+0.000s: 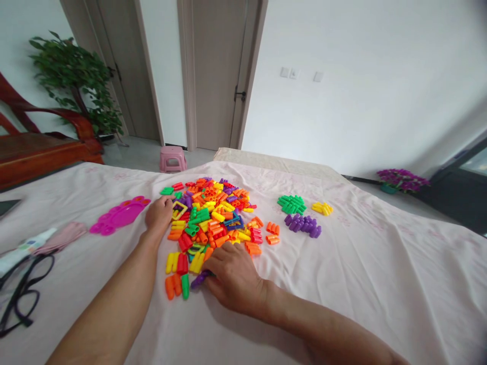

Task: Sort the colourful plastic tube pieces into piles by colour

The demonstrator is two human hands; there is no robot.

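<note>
A heap of bullet-shaped plastic building blocks in orange, red, yellow, green and purple covers the middle of the cloth. At the heap's left edge rests my left hand, its fingers curled beside a yellow square frame piece; what they hold, if anything, is hidden. My right hand is at the near side, with its fingers closed on a purple block that is partly covered. Left of that block lie a green block and orange blocks.
Sorted apart on the right are green blocks, purple blocks and yellow blocks. A magenta plastic tray lies left, with black glasses and a pink cloth nearer. Beyond the cloth's edge stands a pink stool.
</note>
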